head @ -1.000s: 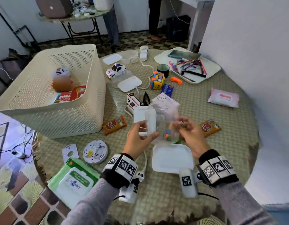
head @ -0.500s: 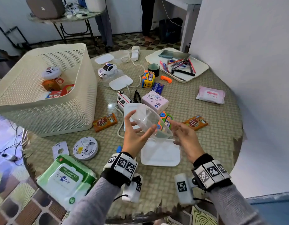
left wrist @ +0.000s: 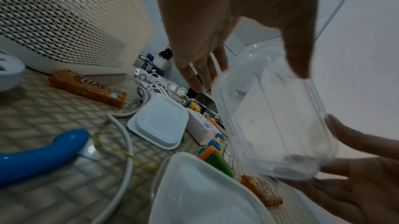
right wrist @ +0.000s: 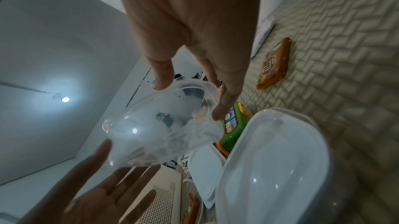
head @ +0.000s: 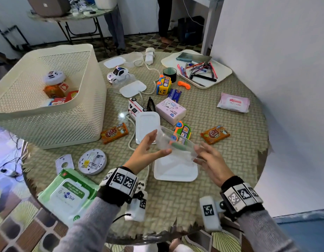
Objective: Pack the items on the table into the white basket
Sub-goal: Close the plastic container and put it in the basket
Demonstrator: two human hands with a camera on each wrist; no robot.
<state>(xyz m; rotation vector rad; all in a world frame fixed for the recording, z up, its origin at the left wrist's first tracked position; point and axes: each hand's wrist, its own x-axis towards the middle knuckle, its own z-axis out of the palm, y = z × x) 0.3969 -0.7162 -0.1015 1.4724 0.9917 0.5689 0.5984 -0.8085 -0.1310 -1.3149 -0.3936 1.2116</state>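
Head view first: both hands are up over the near side of the table with a clear plastic tub (head: 175,142) between them. The left hand (head: 148,151) has its thumb under the tub's near edge and its fingers stretched up the far side, so it's loosely cupping it, pretty open. The right hand (head: 210,160) sits at the tub's 3 o'clock end with fingers spread and only the tips touching; not much of a grip that I can see. Right under the tub is a white lid (head: 175,170) lying flat. The white basket (head: 81,113) is off at 10 o'clock from the hands, with a few things already in it. Plenty is still out on the table, like the orange snack pack (head: 114,133) and the toy phone (head: 183,132).

Left wrist view: the tub (left wrist: 274,122) is tilted and motion-blurred, thumb on its top edge, fingers behind it. The right hand's fingers (left wrist: 356,142) reach in from 4 o'clock, nearly straight.

Right wrist view: fingertips pinch the tub's rim (right wrist: 185,91) lightly, and the left palm (right wrist: 103,193) is open at 7 o'clock beneath it.

My take: the tub looks slippery and flexes easily, so hold it by the rim corners rather than squeezing the walls. Level it, seat it with the lid if they belong together, then carry it over the basket wall and set it down instead of dropping it.
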